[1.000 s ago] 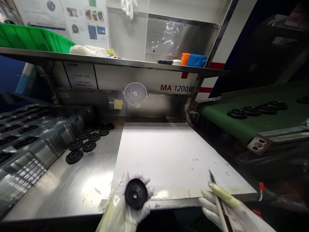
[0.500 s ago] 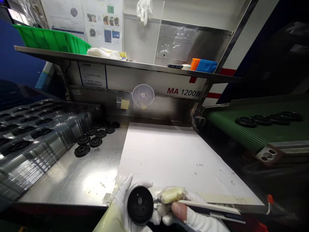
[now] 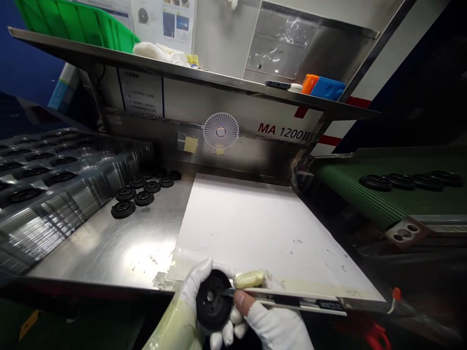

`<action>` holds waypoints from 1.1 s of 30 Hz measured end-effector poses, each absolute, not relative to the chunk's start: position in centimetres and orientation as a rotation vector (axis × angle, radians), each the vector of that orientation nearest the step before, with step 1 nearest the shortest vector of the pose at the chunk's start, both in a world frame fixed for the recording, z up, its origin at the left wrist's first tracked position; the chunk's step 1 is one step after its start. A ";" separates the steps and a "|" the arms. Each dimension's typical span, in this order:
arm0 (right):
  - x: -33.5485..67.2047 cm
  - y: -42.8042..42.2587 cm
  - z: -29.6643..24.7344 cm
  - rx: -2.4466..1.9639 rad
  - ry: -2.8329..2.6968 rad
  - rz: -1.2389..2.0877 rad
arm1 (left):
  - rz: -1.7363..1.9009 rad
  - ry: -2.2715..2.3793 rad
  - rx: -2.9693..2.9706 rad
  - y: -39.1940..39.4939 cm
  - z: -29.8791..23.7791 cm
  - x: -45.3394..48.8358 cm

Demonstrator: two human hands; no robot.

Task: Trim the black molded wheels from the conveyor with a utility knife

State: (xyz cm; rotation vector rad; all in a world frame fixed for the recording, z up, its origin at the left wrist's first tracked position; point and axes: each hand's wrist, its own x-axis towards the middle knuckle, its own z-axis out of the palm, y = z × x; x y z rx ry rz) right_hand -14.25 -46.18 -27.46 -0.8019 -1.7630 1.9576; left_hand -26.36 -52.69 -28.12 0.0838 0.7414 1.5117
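My left hand (image 3: 195, 291), in a white glove, grips a round black rubber part (image 3: 212, 306) at the near edge of the steel bench. My right hand (image 3: 266, 318), also gloved with a bare thumb tip and a taped forefinger, pinches a thin knife-like tool (image 3: 288, 302) whose tip rests on the part's face near its centre hole. Both hands sit just in front of the white sheet (image 3: 255, 228).
Several more black round parts (image 3: 138, 192) lie at the back left of the bench beside stacked clear trays (image 3: 44, 184). A green conveyor (image 3: 383, 194) at right carries more parts. Overhead, a shelf (image 3: 182, 73) holds a green bin and small items.
My right hand came from the right with the tool and set its tip against the part. The left hand stayed at the bench edge, tilting the part. The view shifted downward.
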 end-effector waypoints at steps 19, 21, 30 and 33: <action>-14.2 -44.8 -27.5 -1.076 -1.665 1.887 | 1.548 0.698 0.126 -54.1 -27.5 -25.2; -14.1 -45.0 -27.4 -1.083 -1.663 1.892 | 1.560 0.711 0.120 -54.1 -27.4 -25.2; -15.1 -46.3 -27.3 -1.007 -1.608 2.129 | 1.530 0.842 0.052 -54.0 -27.1 -24.9; -14.9 -46.2 -27.5 -0.975 -1.610 2.173 | 1.498 0.816 0.092 -54.1 -27.2 -25.0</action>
